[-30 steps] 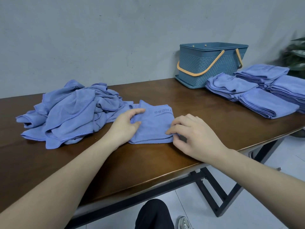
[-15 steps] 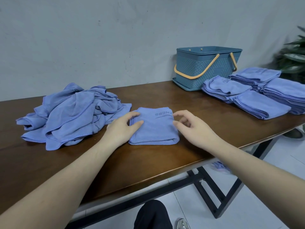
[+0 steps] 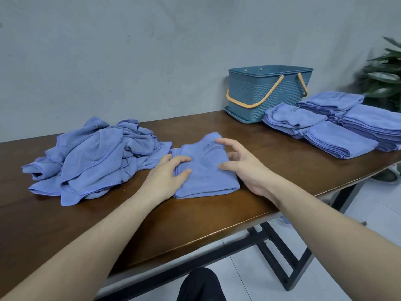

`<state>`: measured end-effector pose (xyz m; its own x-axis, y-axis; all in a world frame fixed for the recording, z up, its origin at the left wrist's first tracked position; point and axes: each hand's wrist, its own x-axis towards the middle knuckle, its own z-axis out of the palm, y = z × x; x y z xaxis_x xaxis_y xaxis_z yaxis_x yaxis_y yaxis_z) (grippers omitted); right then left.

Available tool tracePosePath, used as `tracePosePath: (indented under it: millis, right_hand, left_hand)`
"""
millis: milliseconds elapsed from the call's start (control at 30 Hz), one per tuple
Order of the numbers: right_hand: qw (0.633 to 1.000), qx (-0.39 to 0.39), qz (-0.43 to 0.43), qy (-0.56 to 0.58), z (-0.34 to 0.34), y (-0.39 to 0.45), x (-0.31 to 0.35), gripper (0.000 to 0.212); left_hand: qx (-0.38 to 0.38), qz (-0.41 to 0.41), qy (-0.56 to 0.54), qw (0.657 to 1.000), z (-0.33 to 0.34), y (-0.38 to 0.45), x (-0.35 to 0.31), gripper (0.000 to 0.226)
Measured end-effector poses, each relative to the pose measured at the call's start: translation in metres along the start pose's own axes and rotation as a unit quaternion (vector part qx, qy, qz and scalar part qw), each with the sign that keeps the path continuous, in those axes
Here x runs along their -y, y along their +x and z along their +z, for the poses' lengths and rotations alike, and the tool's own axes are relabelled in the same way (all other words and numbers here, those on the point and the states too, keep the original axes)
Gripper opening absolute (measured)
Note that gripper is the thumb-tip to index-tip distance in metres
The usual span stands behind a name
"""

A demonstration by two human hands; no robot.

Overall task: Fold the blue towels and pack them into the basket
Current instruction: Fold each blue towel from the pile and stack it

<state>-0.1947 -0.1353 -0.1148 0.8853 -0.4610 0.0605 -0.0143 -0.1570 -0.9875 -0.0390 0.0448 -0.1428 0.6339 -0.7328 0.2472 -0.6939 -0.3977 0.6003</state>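
1. The folded towel (image 3: 206,177) lies on the counter (image 3: 195,224) near its front edge, between the unfolded heap (image 3: 97,157) and the folded stacks (image 3: 338,124); the basket (image 3: 260,92) stands by the wall.
2. The left hand (image 3: 167,179) pinches the towel's left edge, fingers curled; the right hand (image 3: 243,166) is spread and relaxed, its thumb touching the cloth and nothing held.
3. Judged step: tidying a finished fold; the next move calls for lifting it flat, square, toward the stacks or basket.
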Motion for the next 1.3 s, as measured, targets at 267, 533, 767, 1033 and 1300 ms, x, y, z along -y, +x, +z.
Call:
tracePosePath:
  millis: [267, 533, 767, 1033, 1300]
  right_hand:
    - [0.985, 0.061, 0.075, 0.141, -0.016, 0.006, 0.003, 0.056]
    - [0.992, 0.021, 0.001, 0.126, -0.058, 0.0, 0.008, 0.06]
    - [0.976, -0.013, -0.013, 0.216, -0.119, -0.004, 0.025, 0.065]
    - [0.957, -0.017, -0.01, 0.288, -0.176, -0.007, 0.042, 0.063]
    - [0.994, -0.082, 0.044, 0.06, -0.252, -0.015, 0.043, 0.061]
  left_hand:
    - [0.002, 0.014, -0.004, 1.0, 0.02, 0.01, -0.016, 0.029]
    - [0.037, 0.009, -0.108, 0.993, 0.046, 0.04, -0.056, 0.033]
    - [0.081, -0.095, -0.492, 0.861, 0.072, 0.069, -0.121, 0.042]
    - [0.233, -0.137, -0.705, 0.655, 0.107, 0.11, -0.167, 0.053]
    - [0.143, -0.078, -0.586, 0.794, 0.14, 0.158, -0.2, 0.053]
